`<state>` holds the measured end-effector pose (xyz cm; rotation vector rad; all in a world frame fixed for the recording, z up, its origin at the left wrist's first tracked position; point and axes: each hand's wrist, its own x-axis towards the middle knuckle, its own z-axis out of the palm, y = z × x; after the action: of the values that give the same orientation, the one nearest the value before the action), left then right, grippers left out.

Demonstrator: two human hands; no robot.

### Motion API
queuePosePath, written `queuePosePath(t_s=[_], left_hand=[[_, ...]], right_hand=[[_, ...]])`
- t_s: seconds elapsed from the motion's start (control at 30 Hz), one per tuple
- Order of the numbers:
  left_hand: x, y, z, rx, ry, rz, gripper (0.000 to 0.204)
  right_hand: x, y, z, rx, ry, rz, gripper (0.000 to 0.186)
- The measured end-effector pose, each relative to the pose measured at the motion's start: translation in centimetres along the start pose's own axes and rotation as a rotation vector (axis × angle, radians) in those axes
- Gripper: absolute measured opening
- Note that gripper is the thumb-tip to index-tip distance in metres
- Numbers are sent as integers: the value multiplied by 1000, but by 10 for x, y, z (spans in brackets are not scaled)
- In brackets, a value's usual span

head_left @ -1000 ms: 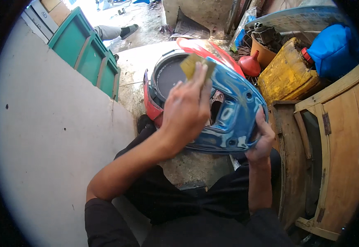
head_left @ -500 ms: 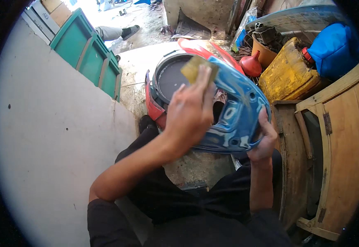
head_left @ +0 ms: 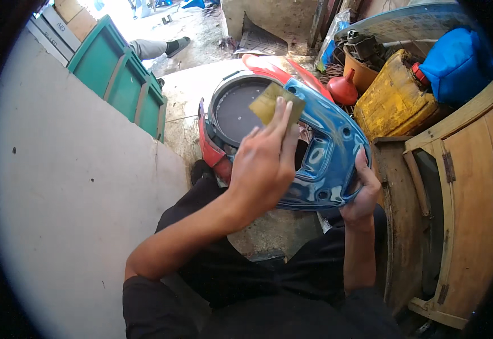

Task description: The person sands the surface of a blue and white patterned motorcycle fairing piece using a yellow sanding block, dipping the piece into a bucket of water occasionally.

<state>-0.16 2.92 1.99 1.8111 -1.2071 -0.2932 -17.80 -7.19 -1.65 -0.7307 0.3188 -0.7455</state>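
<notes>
Likely rubbing: left hand (head_left: 262, 166), fingers extended, holds yellowish pad (head_left: 267, 101) at far end of blue panel (head_left: 340, 155); right hand (head_left: 363, 193) curls round right edge. Next stroke calls for steady panel.

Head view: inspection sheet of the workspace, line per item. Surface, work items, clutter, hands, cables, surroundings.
Surface: floor, visibly stained.
Work items: blue panel, glossy, with cut-out; yellowish sheet over its upper-left part, contact unclear; dark round tub behind.
Clutter: dirty yellow container, red funnel, orange bucket, blue bag; red panel pieces around the tub.
Left hand: holds the sheet.
Right hand: grips the blue panel's right edge.
Cables: none identified; thin brown strands by the bucket, kind unclear.
Surroundings: white wall and green box left; wooden furniture right; another person's leg beyond the box.
</notes>
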Motion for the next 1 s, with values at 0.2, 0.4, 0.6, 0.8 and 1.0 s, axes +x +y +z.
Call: queuePosePath(t_s=[0.2, 0.4, 0.6, 0.8, 1.0], left_hand=[[7, 3, -4, 2, -21, -17, 51], [12, -4, -5, -42, -13, -43, 49], [9, -5, -10, 53, -13, -5, 48], [11, 3, -8, 9, -49, -41, 50], [-2, -2, 3, 72, 109, 244, 49]], right_hand=[[1, 0, -5, -54, 4, -24, 45], [4, 5, -3, -32, 21, -11, 44], [3, 11, 2, -109, 50, -14, 43], [2, 2, 1, -89, 63, -32, 44], [0, -2, 8, -75, 73, -15, 42]])
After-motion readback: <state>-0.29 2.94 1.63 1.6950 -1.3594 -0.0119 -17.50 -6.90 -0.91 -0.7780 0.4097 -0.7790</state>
